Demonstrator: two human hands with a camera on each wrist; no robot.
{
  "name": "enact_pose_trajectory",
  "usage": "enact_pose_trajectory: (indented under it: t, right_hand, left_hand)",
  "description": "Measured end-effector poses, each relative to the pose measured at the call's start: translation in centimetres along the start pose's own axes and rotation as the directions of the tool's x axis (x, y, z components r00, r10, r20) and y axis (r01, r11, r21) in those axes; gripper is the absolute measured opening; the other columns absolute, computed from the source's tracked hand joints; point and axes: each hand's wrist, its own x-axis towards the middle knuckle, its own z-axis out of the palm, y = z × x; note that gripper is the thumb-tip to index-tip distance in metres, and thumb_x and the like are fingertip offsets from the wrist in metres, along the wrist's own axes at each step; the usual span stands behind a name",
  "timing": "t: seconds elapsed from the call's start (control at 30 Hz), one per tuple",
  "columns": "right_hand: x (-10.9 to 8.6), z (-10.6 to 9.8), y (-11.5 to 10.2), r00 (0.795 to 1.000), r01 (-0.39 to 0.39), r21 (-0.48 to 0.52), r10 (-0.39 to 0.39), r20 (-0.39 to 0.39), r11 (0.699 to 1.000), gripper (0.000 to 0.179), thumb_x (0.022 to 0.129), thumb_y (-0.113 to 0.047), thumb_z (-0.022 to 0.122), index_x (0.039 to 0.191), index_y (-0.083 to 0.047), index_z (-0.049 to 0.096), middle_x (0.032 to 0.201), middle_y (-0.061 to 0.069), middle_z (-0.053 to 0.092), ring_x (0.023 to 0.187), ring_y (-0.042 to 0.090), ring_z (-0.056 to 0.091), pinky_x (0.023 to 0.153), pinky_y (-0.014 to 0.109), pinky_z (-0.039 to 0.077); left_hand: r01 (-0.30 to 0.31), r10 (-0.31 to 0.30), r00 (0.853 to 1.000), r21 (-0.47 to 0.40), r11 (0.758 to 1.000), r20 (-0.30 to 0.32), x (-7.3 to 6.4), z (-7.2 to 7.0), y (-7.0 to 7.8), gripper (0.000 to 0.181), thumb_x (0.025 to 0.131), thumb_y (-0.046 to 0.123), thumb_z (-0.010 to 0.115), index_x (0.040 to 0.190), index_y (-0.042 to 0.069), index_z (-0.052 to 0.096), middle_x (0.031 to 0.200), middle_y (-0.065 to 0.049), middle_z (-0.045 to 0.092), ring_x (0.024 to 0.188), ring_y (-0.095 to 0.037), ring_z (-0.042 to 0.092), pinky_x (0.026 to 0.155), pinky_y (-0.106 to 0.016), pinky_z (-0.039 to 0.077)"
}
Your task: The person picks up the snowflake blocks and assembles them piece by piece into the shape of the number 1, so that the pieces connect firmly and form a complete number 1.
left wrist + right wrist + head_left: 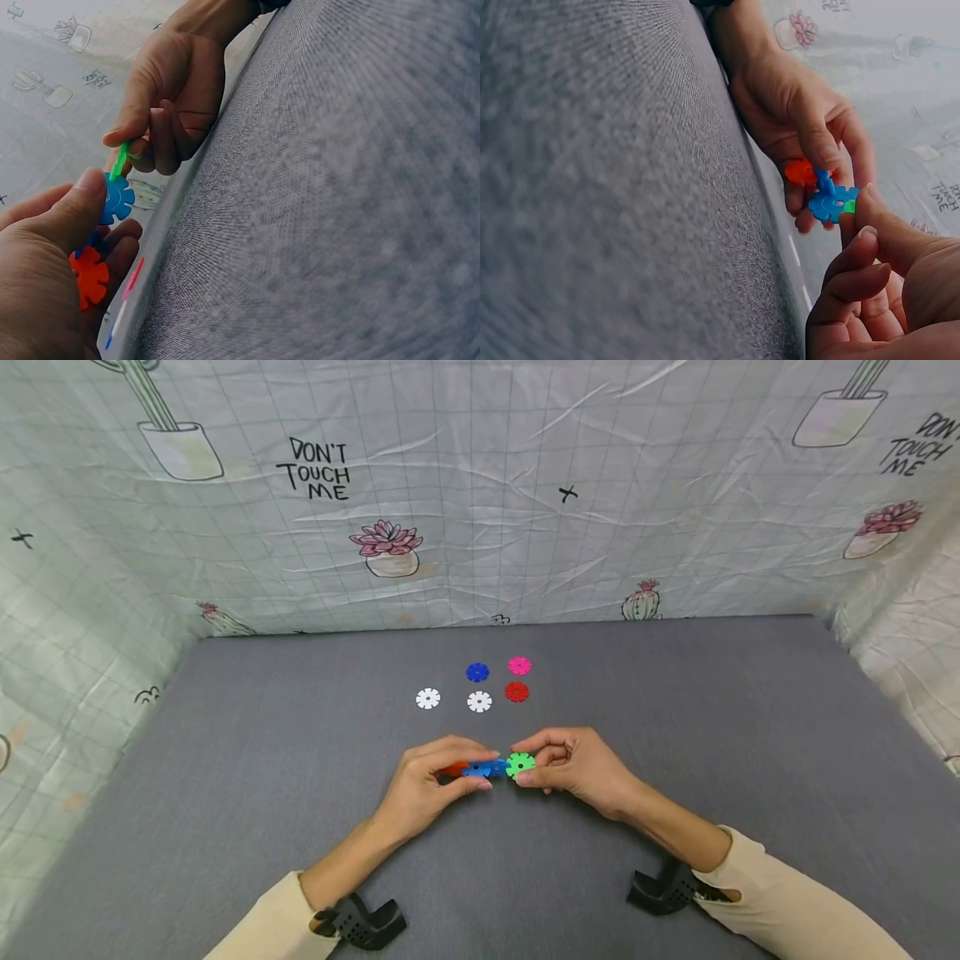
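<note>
My left hand (423, 783) pinches a short chain of notched plastic discs, with an orange disc (90, 277) and blue discs (832, 204) slotted together at angles. Between my right thumb and index finger is a green notched disc (521, 765); the right hand (588, 770) has its other fingers curled in. The green disc meets the edge of the end blue disc. Whether its slot is fully seated there, I cannot tell. Left fingers hide part of the orange and blue discs, and in the right wrist view my right thumb covers most of the green one.
Beyond the hands, loose flat discs lie on the grey tabletop (300, 718): a dark blue disc (477, 672), a pink disc (520, 666), a red disc (517, 692), a left white disc (428, 698) and another white disc (479, 702). A printed cloth (480, 485) hangs behind the table.
</note>
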Motion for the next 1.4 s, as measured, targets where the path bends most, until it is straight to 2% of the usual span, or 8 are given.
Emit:
enact_pose_trajectory:
  t: [0.1,0.23,0.4,0.5,0.73,0.9,1.2,1.4]
  right_hand:
    - [-0.1,0.2,0.0,1.000,-0.011,0.031,0.010,0.008,0.999,0.042,0.079,-0.007,0.079,0.116,0.006,0.063,0.076,0.009,0.066,0.060,0.015,0.054,0.056,0.025,0.046]
    - [-0.2,0.3,0.0,1.000,-0.014,0.055,0.013,0.013,0.998,0.042,0.079,-0.006,0.078,0.116,0.007,0.062,0.077,0.008,0.067,0.062,0.015,0.054,0.057,0.025,0.047]
    - [-0.3,0.4,-0.1,1.000,-0.002,0.062,0.002,0.011,0.998,0.043,0.079,-0.006,0.078,0.116,0.008,0.062,0.077,0.008,0.067,0.062,0.014,0.055,0.058,0.025,0.048]
    - [-0.3,0.5,-0.2,1.000,0.006,0.062,-0.006,0.010,0.998,0.042,0.079,-0.006,0.078,0.116,0.008,0.062,0.077,0.008,0.066,0.061,0.013,0.055,0.057,0.024,0.048]
    - [-0.4,0.6,-0.2,1.000,0.006,0.064,-0.006,-0.002,0.998,0.042,0.079,-0.006,0.079,0.115,0.007,0.063,0.077,0.008,0.067,0.060,0.012,0.055,0.056,0.024,0.047]
    - [-0.6,0.6,-0.3,1.000,0.017,0.076,-0.017,-0.003,0.997,0.042,0.079,-0.005,0.078,0.115,0.009,0.063,0.077,0.009,0.067,0.060,0.013,0.056,0.056,0.024,0.048]
    - [-0.6,0.9,-0.1,0.999,0.052,0.059,-0.051,-0.019,0.997,0.040,0.078,-0.003,0.078,0.113,0.009,0.064,0.076,0.012,0.066,0.059,0.013,0.057,0.054,0.025,0.049]
    - [-0.6,1.1,0.0,0.996,0.064,-0.020,-0.065,-0.055,0.998,0.036,0.077,-0.007,0.080,0.109,0.004,0.068,0.077,0.016,0.066,0.058,0.016,0.058,0.054,0.028,0.051]
  left_hand:
    - [0.000,0.000,1.000,-0.012,1.000,-0.001,0.2,0.0,0.6,0.036,0.069,-0.009,0.079,0.103,-0.001,0.071,0.098,-0.009,0.069,0.094,-0.019,0.064,0.082,-0.029,0.052]
    - [-0.001,0.001,1.000,-0.034,0.999,-0.007,0.7,0.0,2.0,0.034,0.067,-0.015,0.078,0.099,-0.007,0.070,0.094,-0.015,0.069,0.091,-0.024,0.065,0.080,-0.028,0.052]
    - [0.027,-0.027,1.000,-0.063,0.998,-0.014,1.2,-0.1,3.2,0.031,0.067,-0.018,0.076,0.096,-0.010,0.069,0.094,-0.018,0.068,0.091,-0.027,0.064,0.082,-0.028,0.052]
    - [0.028,-0.030,0.999,-0.075,0.997,-0.019,1.0,-0.1,2.9,0.031,0.067,-0.018,0.076,0.096,-0.010,0.069,0.094,-0.018,0.068,0.092,-0.027,0.064,0.082,-0.029,0.051]
    - [0.032,-0.034,0.999,-0.098,0.995,-0.017,0.2,0.3,1.2,0.032,0.070,-0.013,0.076,0.100,-0.005,0.071,0.098,-0.012,0.068,0.094,-0.023,0.064,0.082,-0.030,0.052]
    - [0.035,-0.035,0.999,-0.097,0.995,0.002,0.2,0.3,1.1,0.029,0.074,-0.006,0.076,0.102,-0.001,0.072,0.101,-0.008,0.068,0.095,-0.021,0.064,0.081,-0.032,0.052]
    - [0.017,-0.016,1.000,-0.105,0.994,0.012,0.1,0.3,1.0,0.027,0.075,-0.007,0.076,0.102,-0.003,0.072,0.100,-0.008,0.068,0.093,-0.021,0.064,0.076,-0.033,0.054]
    - [-0.009,0.009,1.000,-0.114,0.993,0.001,0.1,0.5,0.9,0.027,0.075,-0.011,0.074,0.101,-0.004,0.071,0.098,-0.010,0.068,0.091,-0.022,0.064,0.075,-0.032,0.054]
